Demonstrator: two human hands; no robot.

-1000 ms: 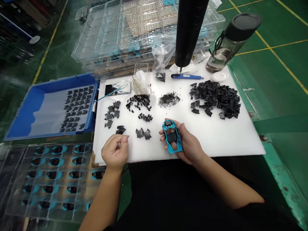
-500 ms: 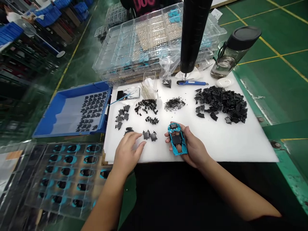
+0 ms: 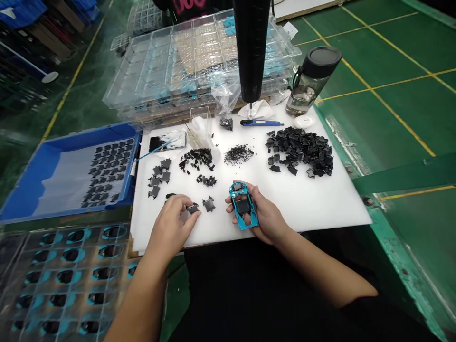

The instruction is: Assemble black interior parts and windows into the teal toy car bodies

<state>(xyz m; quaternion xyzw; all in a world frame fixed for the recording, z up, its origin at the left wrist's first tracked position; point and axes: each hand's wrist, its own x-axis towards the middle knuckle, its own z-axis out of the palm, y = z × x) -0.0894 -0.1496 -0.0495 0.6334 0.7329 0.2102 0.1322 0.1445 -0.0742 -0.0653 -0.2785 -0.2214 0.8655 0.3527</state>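
Note:
My right hand point(image 3: 267, 213) holds a blue toy car body point(image 3: 243, 206), its open inside turned up and a black plate seated in its middle. To the left, the thumb and fingers of my left hand point(image 3: 173, 221) are closed on a small black plastic plate point(image 3: 193, 208), just above the white mat point(image 3: 281, 204). A similar black plate point(image 3: 209, 204) lies on the mat between my hands. More black plates point(image 3: 155, 181) lie farther left. Small black parts point(image 3: 206, 180) and a pile of tiny black screws point(image 3: 238, 154) sit beyond my hands.
An electric screwdriver point(image 3: 251, 52) hangs over the mat. A heap of black parts point(image 3: 302, 149) lies right, near a water bottle point(image 3: 313, 80) and a blue cutter point(image 3: 261, 123). Left are a blue bin point(image 3: 46, 142) and a tray of car bodies point(image 3: 67, 254). Clear trays point(image 3: 149, 61) stand behind.
My left hand has closed its fingers on one of the two plates lying together and shifted it left, apart from the other. My right hand still holds the car body. The whole view has shifted.

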